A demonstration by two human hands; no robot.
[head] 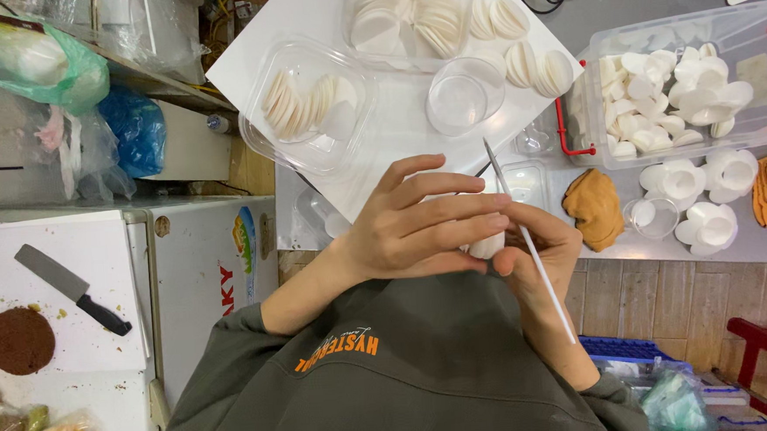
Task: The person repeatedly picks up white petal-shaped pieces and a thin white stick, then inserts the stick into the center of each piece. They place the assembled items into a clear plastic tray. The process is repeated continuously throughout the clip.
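Head view: my left hand [419,218] cups a small white piece [487,247], fingers curled over it so it stays steady close to my chest. My right hand [539,255] pinches a thin white stick [529,243] like a pen, tip angled up past the piece. White discs fill the trays [308,106] and bin [682,77] within reach on the table.

- Grey table [643,1], bearing:
- White board [397,132], left of clear bin [682,77]
- Orange cloth [595,206], below bin
- White petal cups [706,199], below bin
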